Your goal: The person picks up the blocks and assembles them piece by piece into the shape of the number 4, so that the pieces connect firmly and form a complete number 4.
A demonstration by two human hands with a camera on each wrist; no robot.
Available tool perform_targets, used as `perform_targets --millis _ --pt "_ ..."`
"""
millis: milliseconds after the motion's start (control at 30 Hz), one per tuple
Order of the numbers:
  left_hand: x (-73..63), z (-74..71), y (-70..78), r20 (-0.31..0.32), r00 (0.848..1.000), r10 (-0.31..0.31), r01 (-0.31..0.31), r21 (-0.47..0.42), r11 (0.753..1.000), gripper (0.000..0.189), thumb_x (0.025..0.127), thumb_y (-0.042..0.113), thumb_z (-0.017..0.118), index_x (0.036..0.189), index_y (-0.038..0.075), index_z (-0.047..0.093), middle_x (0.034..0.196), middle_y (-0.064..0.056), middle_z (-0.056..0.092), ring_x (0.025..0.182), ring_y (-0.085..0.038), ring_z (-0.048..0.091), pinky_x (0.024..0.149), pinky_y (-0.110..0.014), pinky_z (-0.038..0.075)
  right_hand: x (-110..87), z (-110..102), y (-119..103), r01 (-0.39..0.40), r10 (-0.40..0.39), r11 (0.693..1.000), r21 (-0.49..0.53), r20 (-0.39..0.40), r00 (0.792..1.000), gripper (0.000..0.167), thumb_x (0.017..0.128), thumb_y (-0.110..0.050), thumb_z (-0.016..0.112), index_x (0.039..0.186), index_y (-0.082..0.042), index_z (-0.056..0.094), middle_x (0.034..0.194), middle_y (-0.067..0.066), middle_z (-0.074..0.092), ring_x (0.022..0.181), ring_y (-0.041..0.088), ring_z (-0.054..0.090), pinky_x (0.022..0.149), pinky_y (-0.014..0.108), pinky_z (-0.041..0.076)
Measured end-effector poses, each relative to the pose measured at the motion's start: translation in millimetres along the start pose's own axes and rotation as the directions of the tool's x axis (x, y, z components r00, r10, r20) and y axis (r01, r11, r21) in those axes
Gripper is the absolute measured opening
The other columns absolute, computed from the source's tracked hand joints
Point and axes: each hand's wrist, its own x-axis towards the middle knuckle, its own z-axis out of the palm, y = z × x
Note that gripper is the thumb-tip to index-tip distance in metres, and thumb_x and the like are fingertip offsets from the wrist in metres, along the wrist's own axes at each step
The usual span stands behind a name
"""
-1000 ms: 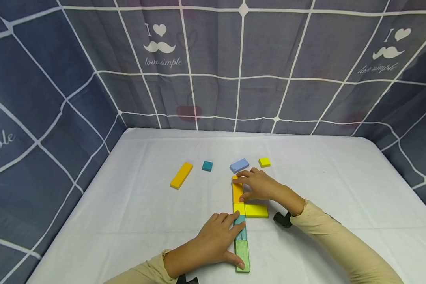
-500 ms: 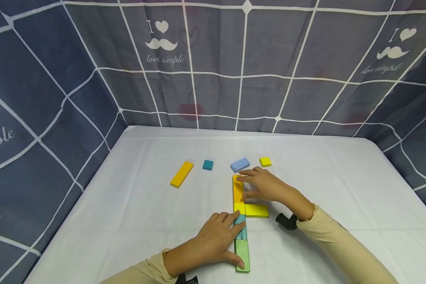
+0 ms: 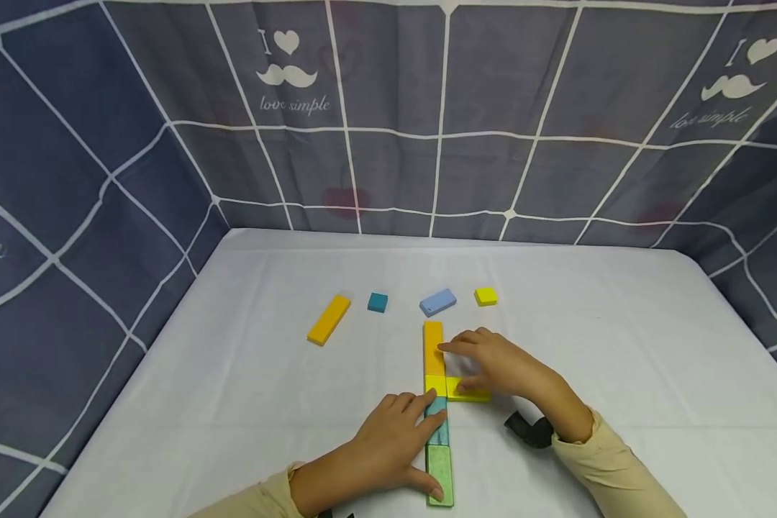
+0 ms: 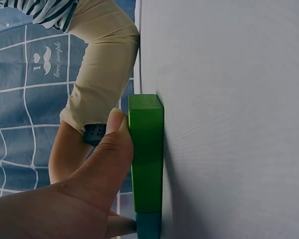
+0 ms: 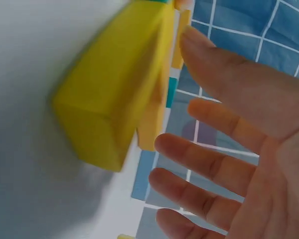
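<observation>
A row of flat blocks runs toward the person: an orange block (image 3: pixel 433 338), a small yellow block (image 3: pixel 435 385), a teal block (image 3: pixel 437 435) and a green block (image 3: pixel 443 464). A longer yellow block (image 3: pixel 480 396) juts to the right from the small yellow one. My left hand (image 3: pixel 378 446) lies along the row, its thumb on the green block and its fingertips at the teal and small yellow blocks. With fingers spread and nothing held, my right hand (image 3: pixel 505 363) hovers over the yellow arm, its index fingertip near the orange block. In the right wrist view its fingers are apart from the blocks.
Beyond the row lie a loose orange block (image 3: pixel 329 320), a small teal block (image 3: pixel 378 302), a light blue block (image 3: pixel 437 302) and a small yellow square block (image 3: pixel 485 296). A grey checked curtain (image 3: pixel 388 173) surrounds the white-covered table (image 3: pixel 252 403).
My right hand has drawn back from the orange block's far end, toward the person and slightly right, over the yellow arm. My left hand stays on the row.
</observation>
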Motion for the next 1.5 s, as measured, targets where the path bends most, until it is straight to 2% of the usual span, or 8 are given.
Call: perform_targets --millis 267,400,533,700,1067,1167,1300,1500 --pt "-3.4 -1.7 0.2 -0.024 1.0 0.008 -0.008 0.005 1.0 0.094 0.065 0.083 0.037 0.136 0.021 0.043 0.142 -0.007 0.037 0.115 -0.019 0.044 0.093 -0.034 0.037 -17.5 9.9 -9.9 0.005 -0.014 0.989 -0.148 -0.06 0.998 0.051 0.076 -0.037 0.071 0.122 -0.019 0.059 0.111 0.003 0.061 0.098 0.022 0.053 0.079 0.037 0.044" --pt "-4.4 -2.4 -0.6 -0.022 1.0 0.004 -0.004 0.014 1.0 0.094 0.065 0.083 0.035 0.136 0.022 0.042 0.143 -0.007 0.037 0.115 -0.019 0.044 0.093 -0.033 0.037 -22.0 11.8 -13.9 -0.015 0.0 0.977 -0.214 -0.067 0.998 0.053 0.072 -0.04 0.073 0.121 -0.022 0.06 0.108 0.0 0.062 0.096 0.02 0.053 0.077 0.033 0.042" --pt "-5.4 -2.8 -0.6 -0.024 1.0 0.003 -0.002 0.01 1.0 0.094 0.066 0.083 0.036 0.136 0.021 0.042 0.143 -0.007 0.036 0.115 -0.019 0.043 0.094 -0.034 0.036 -21.5 11.1 -15.6 0.003 -0.017 0.968 -0.25 -0.056 0.998 0.053 0.069 -0.036 0.076 0.118 -0.021 0.062 0.095 -0.002 0.061 0.084 0.015 0.049 0.07 0.028 0.04" --pt "-5.3 -1.8 -0.2 -0.038 0.999 0.005 -0.004 0.016 1.0 0.093 0.066 0.083 0.037 0.136 0.021 0.043 0.142 -0.007 0.037 0.114 -0.019 0.044 0.094 -0.033 0.037 -19.7 11.6 -14.3 0.017 -0.031 0.964 -0.265 -0.048 0.998 0.046 0.07 -0.031 0.076 0.113 -0.02 0.064 0.082 -0.005 0.058 0.074 0.011 0.043 0.064 0.023 0.036" --pt "-0.7 -1.2 -0.5 -0.005 1.0 -0.001 0.001 -0.001 1.0 0.093 0.066 0.082 0.036 0.136 0.021 0.043 0.142 -0.007 0.037 0.114 -0.019 0.044 0.093 -0.033 0.037 -16.9 16.1 -8.2 0.018 -0.031 0.972 -0.233 -0.052 0.998 0.044 0.07 -0.03 0.077 0.112 -0.019 0.065 0.082 -0.005 0.057 0.072 0.01 0.042 0.063 0.022 0.036" --pt "-0.6 -1.4 -0.5 -0.007 1.0 -0.006 0.006 0.0 1.0 0.094 0.066 0.083 0.036 0.136 0.021 0.043 0.142 -0.007 0.037 0.114 -0.019 0.044 0.093 -0.034 0.037 -16.4 15.4 -9.6 0.009 -0.02 0.978 -0.21 -0.049 0.999 0.048 0.07 -0.032 0.076 0.115 -0.019 0.063 0.09 -0.003 0.059 0.078 0.012 0.046 0.067 0.024 0.039" --pt "0.1 -0.5 -1.0 -0.011 1.0 -0.007 0.007 0.001 1.0 0.094 0.065 0.083 0.036 0.136 0.021 0.043 0.142 -0.008 0.037 0.115 -0.02 0.045 0.094 -0.034 0.037 -18.5 12.3 -12.3 -0.016 0.005 0.987 -0.16 -0.068 0.998 0.061 0.07 -0.039 0.076 0.123 -0.016 0.057 0.117 0.005 0.057 0.101 0.022 0.052 0.083 0.036 0.045" --pt "-0.4 1.2 -0.8 -0.039 0.999 0.005 -0.005 0.012 1.0 0.094 0.064 0.083 0.039 0.135 0.021 0.044 0.141 -0.008 0.039 0.114 -0.019 0.046 0.091 -0.033 0.038 -24.0 15.8 -17.5 0.023 -0.024 0.997 -0.071 -0.011 1.0 0.094 0.064 -0.058 0.07 0.139 -0.011 0.037 0.146 0.015 0.031 0.132 0.036 0.03 0.097 0.054 0.035"
